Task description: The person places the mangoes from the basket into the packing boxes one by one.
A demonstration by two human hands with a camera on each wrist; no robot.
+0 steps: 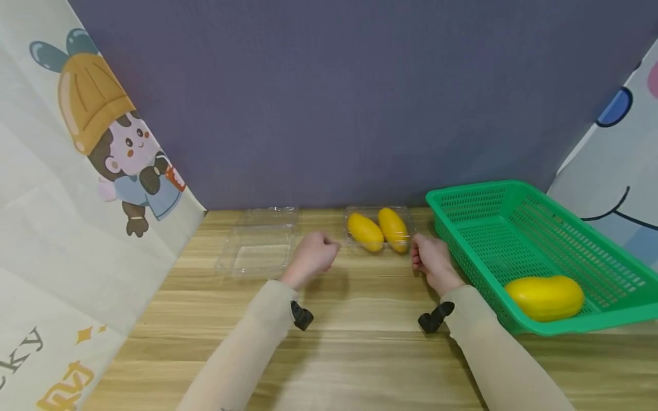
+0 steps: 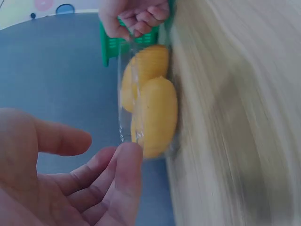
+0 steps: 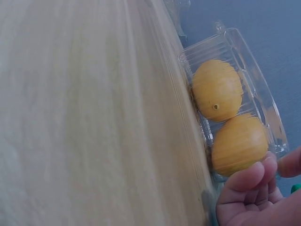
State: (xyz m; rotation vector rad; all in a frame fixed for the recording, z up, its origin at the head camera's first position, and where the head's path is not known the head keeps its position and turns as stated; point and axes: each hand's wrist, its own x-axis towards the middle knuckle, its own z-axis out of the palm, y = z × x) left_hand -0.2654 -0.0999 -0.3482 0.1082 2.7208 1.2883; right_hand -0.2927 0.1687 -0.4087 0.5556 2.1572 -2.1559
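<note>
Two yellow oblong fruits (image 1: 365, 232) lie side by side in a clear plastic clamshell box (image 3: 256, 94) near the back of the table. At the box's right end is my right hand (image 1: 432, 260), its thumb and fingertips pinching the edge. My left hand (image 1: 315, 258) is off the box's left front corner, and the left wrist view shows its thumb apart from its loosely bent fingers (image 2: 129, 162), with nothing between them. A second clear clamshell box (image 1: 262, 245) stands with its lid up to the left of my left hand.
On the right, a green perforated basket (image 1: 465, 268) holds a larger yellow fruit (image 1: 545, 298) at its near end. Behind the wooden table (image 1: 360, 354) rises a dark grey-blue panel (image 1: 334, 103). Printed cloths hang at both sides.
</note>
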